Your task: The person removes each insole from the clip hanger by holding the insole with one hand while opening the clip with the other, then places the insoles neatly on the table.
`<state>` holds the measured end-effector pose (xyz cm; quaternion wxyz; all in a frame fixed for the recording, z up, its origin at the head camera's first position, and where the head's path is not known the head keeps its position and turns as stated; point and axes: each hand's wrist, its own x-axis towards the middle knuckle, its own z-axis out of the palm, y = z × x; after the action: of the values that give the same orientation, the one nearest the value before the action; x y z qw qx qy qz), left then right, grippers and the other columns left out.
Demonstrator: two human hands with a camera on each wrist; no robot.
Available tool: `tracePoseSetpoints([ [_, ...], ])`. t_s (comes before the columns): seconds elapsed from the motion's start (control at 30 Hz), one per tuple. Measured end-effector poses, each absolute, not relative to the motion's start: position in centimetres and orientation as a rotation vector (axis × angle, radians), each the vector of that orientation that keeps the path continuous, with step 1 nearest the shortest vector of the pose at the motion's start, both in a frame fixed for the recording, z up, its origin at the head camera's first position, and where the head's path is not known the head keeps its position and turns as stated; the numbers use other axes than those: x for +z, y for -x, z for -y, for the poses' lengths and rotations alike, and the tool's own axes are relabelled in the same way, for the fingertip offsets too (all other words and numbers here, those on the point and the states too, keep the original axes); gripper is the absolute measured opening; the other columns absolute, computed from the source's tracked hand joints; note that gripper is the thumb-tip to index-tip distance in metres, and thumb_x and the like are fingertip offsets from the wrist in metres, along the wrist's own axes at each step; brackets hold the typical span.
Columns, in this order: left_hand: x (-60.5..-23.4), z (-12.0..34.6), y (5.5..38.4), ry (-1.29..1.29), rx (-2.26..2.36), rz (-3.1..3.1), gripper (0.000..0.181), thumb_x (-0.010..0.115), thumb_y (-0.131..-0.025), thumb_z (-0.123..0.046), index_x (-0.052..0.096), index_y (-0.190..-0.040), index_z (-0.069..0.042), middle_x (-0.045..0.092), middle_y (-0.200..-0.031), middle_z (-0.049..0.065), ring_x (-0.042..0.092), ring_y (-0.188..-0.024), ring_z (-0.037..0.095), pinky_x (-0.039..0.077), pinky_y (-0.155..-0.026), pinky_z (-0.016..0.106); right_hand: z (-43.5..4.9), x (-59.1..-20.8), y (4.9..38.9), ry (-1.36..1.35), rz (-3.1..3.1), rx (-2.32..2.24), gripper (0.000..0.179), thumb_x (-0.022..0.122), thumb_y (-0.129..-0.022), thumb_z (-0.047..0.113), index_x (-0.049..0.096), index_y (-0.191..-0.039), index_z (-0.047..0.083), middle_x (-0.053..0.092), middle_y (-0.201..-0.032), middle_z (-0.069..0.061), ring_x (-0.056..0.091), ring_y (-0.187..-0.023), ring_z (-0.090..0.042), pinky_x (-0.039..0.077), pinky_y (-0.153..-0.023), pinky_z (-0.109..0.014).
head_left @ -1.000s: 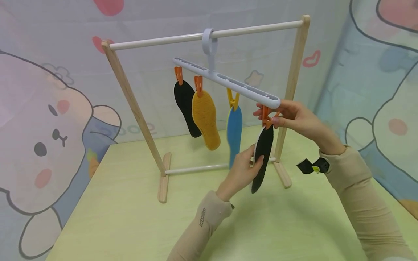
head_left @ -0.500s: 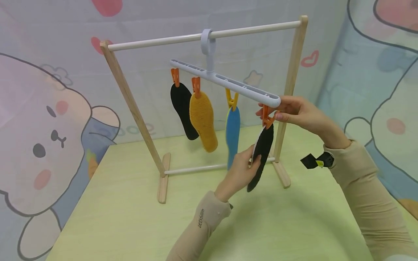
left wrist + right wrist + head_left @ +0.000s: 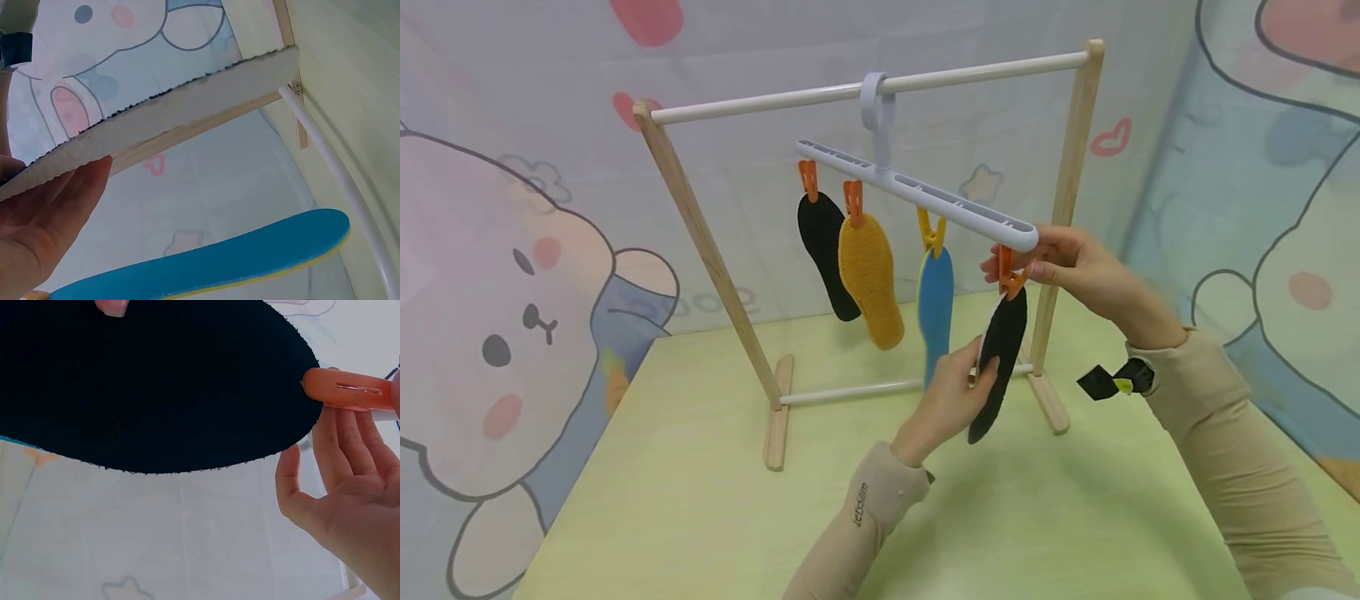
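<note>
My left hand (image 3: 951,387) holds a black insole (image 3: 1000,350) by its middle, the thumb on its dark face; the left wrist view shows its pale underside (image 3: 206,94). My right hand (image 3: 1090,271) pinches an orange clothespin (image 3: 1011,275) under the near end of the grey hanger (image 3: 958,204). In the right wrist view, the clothespin's tip (image 3: 319,384) overlaps the edge of the insole's end. Whether it bites on both faces is hard to tell. Beside it a blue insole (image 3: 936,304) hangs from a yellow clothespin (image 3: 932,232).
Further along the hanger, a yellow insole (image 3: 870,279) and another black insole (image 3: 823,242) hang from orange clothespins. The hanger hooks over the white top bar (image 3: 760,104) of a wooden-legged rack (image 3: 707,250), which stands on a pale green table (image 3: 662,500).
The black insole's lower end has swung slightly left since a second ago. Both hands keep the same holds, and the clothespin stays at the insole's top.
</note>
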<state>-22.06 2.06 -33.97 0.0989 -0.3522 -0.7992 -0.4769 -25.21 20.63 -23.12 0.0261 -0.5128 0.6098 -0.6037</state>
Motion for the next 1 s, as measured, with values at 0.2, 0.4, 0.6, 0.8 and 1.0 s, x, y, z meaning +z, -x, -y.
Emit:
tracePoseSetpoints([
  [0.2,-34.1,-2.0,22.1,1.055,-1.481,2.329,0.021,0.047,-0.090,-0.005,0.055,-0.109,0.002,0.065,-0.103,0.018,0.065,-0.091,0.023,0.052,-0.065,0.016,-20.6,-23.5,25.2,1.517,-1.947,-1.894,0.030,0.050,-0.089,0.014,0.053,-0.118,0.005,0.066,-0.102,-0.003,0.061,-0.091,-0.018,0.049,-0.079,-0.030],
  [0.4,-34.1,-1.9,22.1,1.063,-1.440,2.347,0.021,0.046,-0.091,-0.005,0.054,-0.108,0.002,0.065,-0.101,0.018,0.066,-0.089,0.022,0.052,-0.067,0.016,-20.4,-23.7,25.3,1.501,-1.952,-1.935,0.028,0.050,-0.089,0.014,0.053,-0.116,0.006,0.065,-0.099,-0.003,0.060,-0.091,-0.018,0.049,-0.077,-0.029],
  [0.6,-34.4,-1.6,22.1,1.041,-1.330,2.365,0.015,0.049,-0.090,-0.007,0.056,-0.100,0.002,0.068,-0.091,0.015,0.066,-0.082,0.019,0.051,-0.069,0.015,-20.4,-24.0,25.5,1.476,-1.945,-1.975,0.031,0.052,-0.089,0.015,0.052,-0.118,0.004,0.064,-0.096,-0.004,0.059,-0.087,-0.020,0.048,-0.079,-0.029],
  [0.8,-34.6,-1.2,21.6,1.004,-1.211,2.368,0.023,0.049,-0.090,-0.008,0.055,-0.112,-0.004,0.067,-0.101,0.010,0.066,-0.089,0.017,0.053,-0.071,0.019,-20.6,-23.9,25.9,1.504,-1.884,-1.975,0.034,0.051,-0.088,0.017,0.051,-0.118,0.002,0.064,-0.098,-0.005,0.059,-0.090,-0.020,0.049,-0.076,-0.029],
  [1.0,-35.2,-1.0,21.5,0.965,-1.216,2.298,0.026,0.051,-0.088,-0.007,0.057,-0.113,-0.004,0.066,-0.104,0.010,0.066,-0.086,0.017,0.050,-0.065,0.011,-21.1,-24.4,26.7,1.524,-1.782,-1.988,0.029,0.048,-0.089,0.016,0.052,-0.114,0.002,0.063,-0.103,-0.006,0.060,-0.096,-0.019,0.047,-0.080,-0.030],
])
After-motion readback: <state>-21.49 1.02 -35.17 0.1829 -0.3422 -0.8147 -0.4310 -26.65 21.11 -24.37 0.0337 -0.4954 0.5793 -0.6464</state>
